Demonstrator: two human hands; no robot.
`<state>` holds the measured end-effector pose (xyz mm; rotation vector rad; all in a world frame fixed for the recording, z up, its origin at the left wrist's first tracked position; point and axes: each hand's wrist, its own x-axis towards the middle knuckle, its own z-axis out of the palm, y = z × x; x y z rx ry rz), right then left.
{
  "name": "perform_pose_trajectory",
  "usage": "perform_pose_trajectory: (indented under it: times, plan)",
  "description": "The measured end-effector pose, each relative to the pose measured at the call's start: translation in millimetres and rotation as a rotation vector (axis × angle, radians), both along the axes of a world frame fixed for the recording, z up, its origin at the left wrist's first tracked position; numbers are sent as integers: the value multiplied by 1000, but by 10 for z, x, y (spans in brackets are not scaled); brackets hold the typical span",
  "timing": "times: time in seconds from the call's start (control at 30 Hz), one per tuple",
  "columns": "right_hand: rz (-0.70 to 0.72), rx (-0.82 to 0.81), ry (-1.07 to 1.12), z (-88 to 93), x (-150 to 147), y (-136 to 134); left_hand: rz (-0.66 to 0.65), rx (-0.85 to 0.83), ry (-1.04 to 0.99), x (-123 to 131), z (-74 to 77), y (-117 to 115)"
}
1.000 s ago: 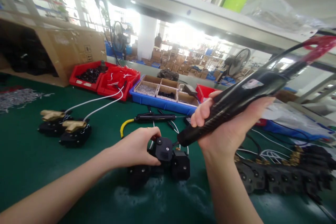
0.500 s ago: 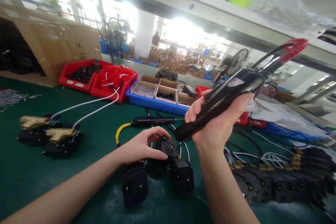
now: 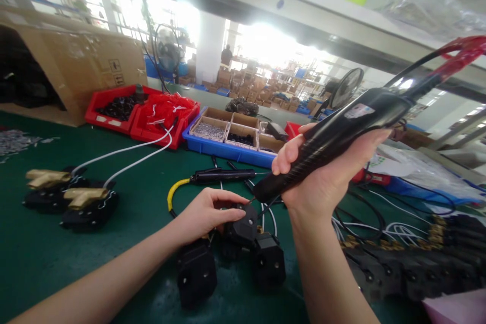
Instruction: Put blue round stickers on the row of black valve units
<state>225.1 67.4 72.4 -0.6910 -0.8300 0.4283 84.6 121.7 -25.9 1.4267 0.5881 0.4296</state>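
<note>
My right hand (image 3: 322, 177) is wrapped round a black electric screwdriver (image 3: 341, 134), held slanting down to the left with its tip just above a black plastic part (image 3: 243, 228) on the green mat (image 3: 125, 197). A red hook and a cable rise from the tool's top end. My left hand (image 3: 205, 212) rests on that part, thumb and fingers pinching it at its top. Two more black parts (image 3: 195, 271) lie against it at the front.
Two black units with brass fittings (image 3: 76, 202) and white wires sit at the left. A second driver with a yellow cable (image 3: 216, 177) lies behind. Red bins (image 3: 148, 111) and a blue tray (image 3: 228, 136) of screws stand at the back. A row of black units (image 3: 417, 263) fills the right.
The screwdriver rose off the part, then its tip came back down to it. My left hand turned the part and shifted its grip on top.
</note>
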Motion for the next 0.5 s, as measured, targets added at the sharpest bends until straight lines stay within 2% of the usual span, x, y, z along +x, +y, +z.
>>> perform_pose_trajectory:
  times: [0.5]
  plan:
    - [74, 18, -25, -31, -116, 24, 73, -91, 31, -6, 34, -22]
